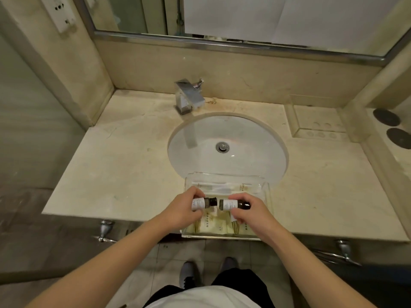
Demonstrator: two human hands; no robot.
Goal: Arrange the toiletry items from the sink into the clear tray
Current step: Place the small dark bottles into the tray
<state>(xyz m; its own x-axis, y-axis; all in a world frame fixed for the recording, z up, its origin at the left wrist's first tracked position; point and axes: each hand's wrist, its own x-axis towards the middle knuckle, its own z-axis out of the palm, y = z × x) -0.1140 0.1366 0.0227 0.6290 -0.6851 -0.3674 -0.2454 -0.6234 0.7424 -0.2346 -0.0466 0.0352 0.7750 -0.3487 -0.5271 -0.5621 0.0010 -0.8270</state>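
Beige marble vanity (124, 165): left hand (186, 207) and right hand (246, 211) each grip a small dark white-labelled bottle, left bottle (203, 203) and right bottle (231, 204), over the clear plastic tray (265, 190).

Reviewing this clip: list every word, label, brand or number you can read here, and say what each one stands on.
No text here can be read.
Left bottle, in the left hand: white label, print too small.
Right bottle, in the right hand: white label, print too small.
Sachets in the clear tray: vertical printed marks, blurred.
Wall socket: no lettering visible.
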